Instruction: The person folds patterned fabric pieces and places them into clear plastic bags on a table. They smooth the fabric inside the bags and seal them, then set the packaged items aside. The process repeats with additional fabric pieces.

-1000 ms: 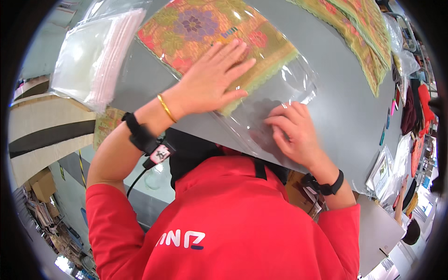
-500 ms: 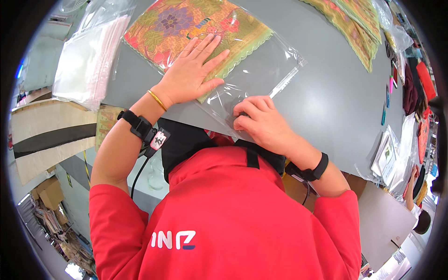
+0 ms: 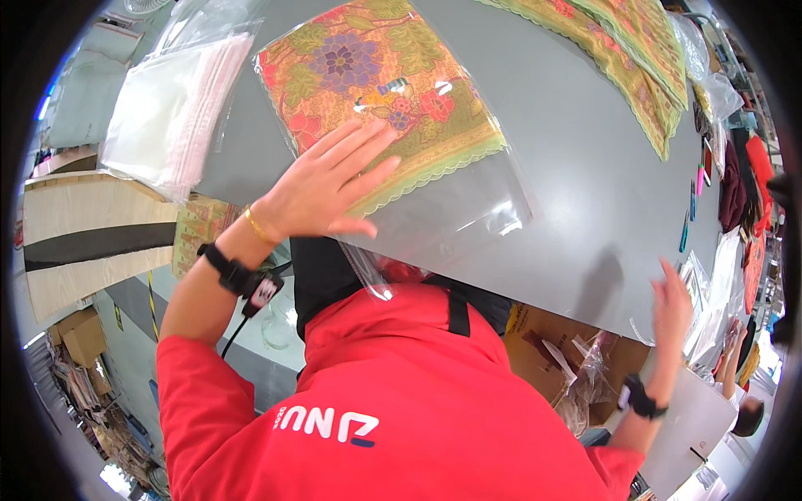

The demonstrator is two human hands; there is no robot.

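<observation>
The left hand (image 3: 330,184) lies palm down with its fingers spread and grips nothing; it is over the lower left part of a folded floral cloth (image 3: 455,117) inside a clear plastic bag (image 3: 476,204). Whether its palm presses on the film or floats just above it, I cannot tell. The cloth extends forward from the left hand's fingertips, showing a purple flower, red blossoms and green leaves, and its scalloped green edge runs off to the right of that hand. The unfilled end of the bag reaches from this edge into the space between the hands, and one corner hangs over the near side of the grey desk (image 3: 568,167), below the left thumb.

The right hand (image 3: 672,313) is released, its fingers straight and pointing upward, slightly blurred. It is well apart from the bag, out to the right, near some papers in clear film (image 3: 695,280). Ahead of it, pens (image 3: 687,232) lie along the side of the desk.

Left of the left hand is a stack of clear bags (image 3: 154,117). Far forward, between the hands, more floral cloth (image 3: 618,50) with a scalloped edge lies in loose folds. Left of the right hand, below desk level, a cardboard box (image 3: 535,355) contains crumpled clear plastic (image 3: 589,371).
</observation>
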